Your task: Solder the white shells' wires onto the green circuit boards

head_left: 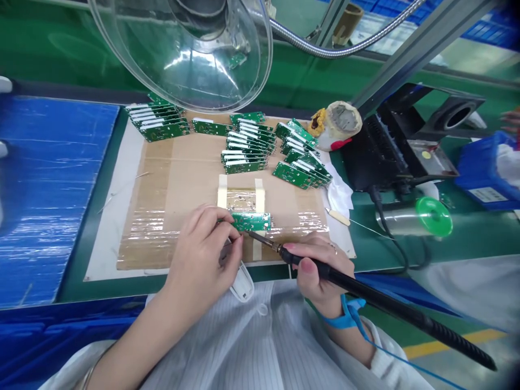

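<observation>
My left hand (203, 254) is closed in a pinch at the left end of a small green circuit board (252, 221), which lies on a taped cardboard mat (179, 179). My right hand (320, 271) grips a black soldering iron (365, 295) like a pen. The iron's tip (252, 235) sits at the board's near edge. A blue wrist strap (343, 319) circles my right wrist. What exactly my left fingers pinch beside the board is hidden.
Several stacks of green circuit boards (247, 143) lie at the back of the mat. A clear fume hood (182, 49) hangs above. A black soldering station (390, 146), a metal holder with a green cap (414, 216), a blue bin (487, 168) and a blue sheet (44, 189) surround the mat.
</observation>
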`<state>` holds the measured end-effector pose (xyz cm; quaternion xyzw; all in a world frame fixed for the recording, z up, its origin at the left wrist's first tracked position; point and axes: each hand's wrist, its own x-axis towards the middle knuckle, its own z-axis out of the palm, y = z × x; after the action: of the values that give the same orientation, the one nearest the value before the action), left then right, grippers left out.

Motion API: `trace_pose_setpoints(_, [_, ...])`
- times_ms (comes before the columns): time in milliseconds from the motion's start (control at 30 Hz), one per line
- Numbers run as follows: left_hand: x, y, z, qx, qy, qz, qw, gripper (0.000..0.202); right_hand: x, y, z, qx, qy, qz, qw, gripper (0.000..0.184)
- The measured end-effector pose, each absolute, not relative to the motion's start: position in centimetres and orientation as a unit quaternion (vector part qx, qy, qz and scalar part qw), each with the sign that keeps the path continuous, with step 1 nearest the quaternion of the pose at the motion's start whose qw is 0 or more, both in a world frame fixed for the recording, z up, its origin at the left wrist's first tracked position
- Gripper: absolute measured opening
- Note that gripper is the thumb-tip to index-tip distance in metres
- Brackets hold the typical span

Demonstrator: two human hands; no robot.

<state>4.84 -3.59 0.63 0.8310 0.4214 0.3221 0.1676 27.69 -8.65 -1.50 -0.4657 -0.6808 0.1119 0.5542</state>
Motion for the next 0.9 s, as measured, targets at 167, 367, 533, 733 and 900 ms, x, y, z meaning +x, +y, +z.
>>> trace_pose_setpoints(167, [4.8, -3.6, 0.6, 0.834, 0.416, 0.322, 0.168, 0.012, 27.8, -8.9, -1.7, -0.477, -0.671, 0.093, 0.56, 0.019])
trace_pose_setpoints(367, [4.8, -3.6, 0.7, 0.836, 0.414, 0.318, 0.168, 0.011, 27.7, -8.6, -1.6, -0.468, -0.674, 0.1, 0.563, 0.017])
trace_pose_setpoints(533, [4.8, -3.6, 0.6, 0.836, 0.417, 0.317, 0.162, 0.012, 27.9, -8.8, -1.7, -0.481, -0.661, 0.105, 0.567, 0.019])
trace_pose_setpoints(733, [4.8, -3.6, 0.7, 0.84, 0.419, 0.306, 0.158, 0.011, 27.6, -8.7, -1.7, -0.541, -0.527, 0.16, 0.636, 0.022])
trace_pose_setpoints(900, [2.0, -4.0, 3.0, 0.874, 0.386, 0.241, 0.168, 0.024, 27.3, -7.9, -2.0, -0.559, -0.467, 0.154, 0.667, 0.029])
